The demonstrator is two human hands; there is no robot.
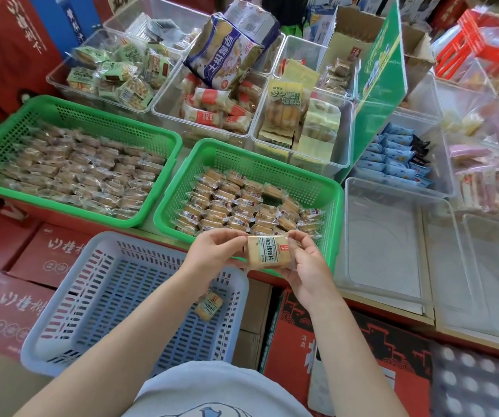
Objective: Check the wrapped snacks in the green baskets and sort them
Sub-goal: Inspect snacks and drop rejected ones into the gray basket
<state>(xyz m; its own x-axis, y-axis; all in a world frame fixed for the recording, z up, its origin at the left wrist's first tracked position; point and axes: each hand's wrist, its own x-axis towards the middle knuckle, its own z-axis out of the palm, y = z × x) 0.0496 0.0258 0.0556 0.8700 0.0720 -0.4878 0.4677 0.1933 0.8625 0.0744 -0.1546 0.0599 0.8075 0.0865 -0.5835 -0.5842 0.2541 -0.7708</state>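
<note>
I pinch one wrapped snack (265, 250) at frame centre between left hand (212, 254) and right hand (308, 266), label up for checking, above the blue basket (62, 341).

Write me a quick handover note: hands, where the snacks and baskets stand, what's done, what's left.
Left hand and right hand pinch one wrapped snack by its ends, over the near edge of the right green basket.
Done: one snack lies in the blue-grey basket.
Left: the held one, the right green basket's load, and the full left green basket.
</note>
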